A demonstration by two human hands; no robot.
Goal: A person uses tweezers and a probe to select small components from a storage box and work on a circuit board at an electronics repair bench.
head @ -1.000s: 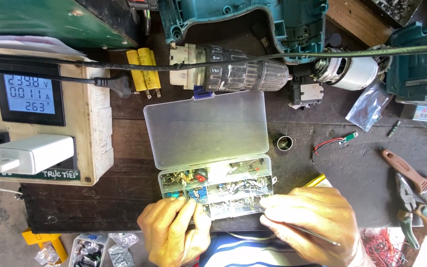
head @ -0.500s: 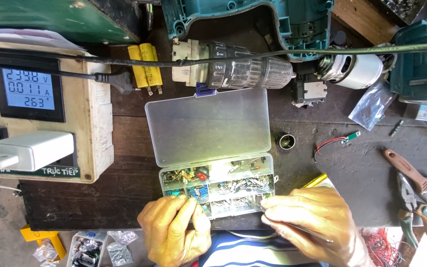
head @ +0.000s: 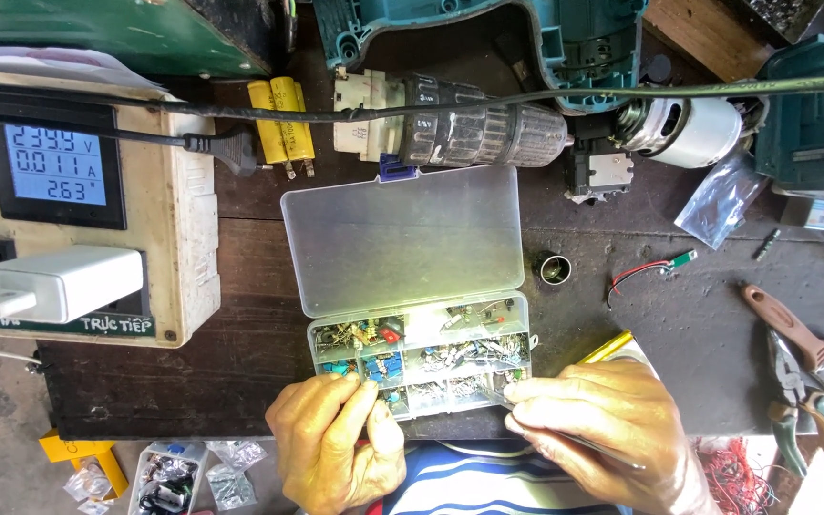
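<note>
With its clear lid thrown back, the compartmented parts box (head: 422,358) lies within reach: left hand (head: 336,453) fingers pinched over a corner cell, right hand (head: 603,429) fingers pinching tweezers (head: 565,436) toward the small components.

Clear compartment box (head: 422,358), lid (head: 398,238) lying open, sitting on the dark surface (head: 240,277) and holding small electronic parts. Left hand (head: 336,443) resting at its near left corner; right hand (head: 603,429) gripping thin tweezers (head: 565,437) at its near right edge. Drill gearbox (head: 450,129), motor (head: 684,129), yellow capacitors (head: 281,119), meter panel (head: 54,162), brush (head: 803,339) and pliers (head: 798,401) lying around.
</note>
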